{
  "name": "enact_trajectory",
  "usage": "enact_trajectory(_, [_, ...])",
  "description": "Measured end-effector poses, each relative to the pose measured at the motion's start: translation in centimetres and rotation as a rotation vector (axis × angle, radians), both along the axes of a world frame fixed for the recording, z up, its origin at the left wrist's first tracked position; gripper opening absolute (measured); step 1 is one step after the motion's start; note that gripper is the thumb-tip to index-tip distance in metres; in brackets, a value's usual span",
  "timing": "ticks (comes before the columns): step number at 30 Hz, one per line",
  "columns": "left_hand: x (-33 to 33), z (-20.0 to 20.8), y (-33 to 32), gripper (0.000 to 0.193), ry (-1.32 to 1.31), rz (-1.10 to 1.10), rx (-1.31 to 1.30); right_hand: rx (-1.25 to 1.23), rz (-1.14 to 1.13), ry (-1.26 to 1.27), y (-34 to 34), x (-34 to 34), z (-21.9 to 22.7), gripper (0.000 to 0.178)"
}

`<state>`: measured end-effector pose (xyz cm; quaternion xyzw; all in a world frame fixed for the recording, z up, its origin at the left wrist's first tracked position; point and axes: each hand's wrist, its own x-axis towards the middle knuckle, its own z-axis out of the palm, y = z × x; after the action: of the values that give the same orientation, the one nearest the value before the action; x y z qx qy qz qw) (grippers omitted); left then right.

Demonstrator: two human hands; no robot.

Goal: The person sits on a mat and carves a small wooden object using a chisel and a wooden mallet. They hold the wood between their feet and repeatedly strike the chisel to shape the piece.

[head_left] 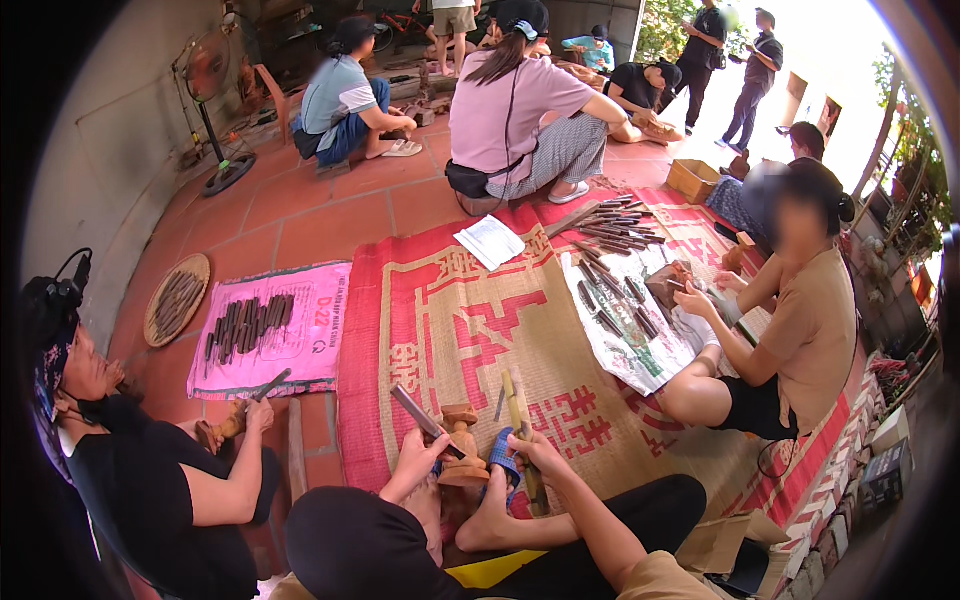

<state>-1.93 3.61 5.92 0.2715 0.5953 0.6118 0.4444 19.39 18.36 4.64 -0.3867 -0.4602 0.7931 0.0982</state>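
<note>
My left hand [415, 458] is closed around a dark wooden stick [412, 405], which slants from upper left down to a turned wooden stand [462, 443]. The stick's lower end lies against or just over the stand; I cannot tell which. The pale brown stand is upright on the mat between my bare feet. In my right hand [538, 455] is a long, yellowish, bamboo-like stick [515, 400], held nearly upright beside the stand. A blue checked band [503, 455] wraps my right foot next to it. A thin grey strip [499, 404] lies just left of the bamboo-like stick.
A red and tan woven mat [430, 320] spreads ahead. Dark sticks lie on a pink sack [320, 370], a white sheet [640, 375] and a round basket [205, 265]. Co-workers sit at left [150, 470] and right [800, 310]; another squats ahead [515, 120]. A cardboard box [715, 545] stands lower right.
</note>
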Motion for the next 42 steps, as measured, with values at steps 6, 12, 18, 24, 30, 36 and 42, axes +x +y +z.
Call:
enact_trajectory(6, [-0.4,-0.4,0.1,0.010,0.017,0.009,-0.013,-0.009,-0.054,0.012,0.1,-0.3,0.4,0.019])
enact_trajectory(12, [-0.6,-1.1,0.3,0.012,0.100,0.014,0.017,0.045,-0.084,-0.027,0.9,0.3,0.3,0.011])
enact_trajectory(18, [-3.4,-0.8,-0.1,0.020,0.311,0.146,0.007,0.249,-0.135,0.015,2.4,0.4,0.3,0.020])
enact_trajectory(24, [-5.1,-2.2,-0.7,0.021,0.181,0.113,0.066,0.394,-0.147,-0.083,2.4,2.1,2.5,0.021])
enact_trajectory(30, [-2.3,-6.8,0.1,0.020,0.167,0.029,-0.030,0.323,-0.158,-0.109,2.9,2.1,2.4,0.022])
enact_trajectory(36, [-0.9,-9.2,1.5,0.021,0.350,-0.203,-0.120,0.308,-0.140,-0.111,2.9,2.2,1.8,0.019])
enact_trajectory(42, [-1.3,-9.6,3.4,0.021,0.511,-0.304,-0.171,0.383,-0.103,-0.134,2.9,2.2,1.5,0.021])
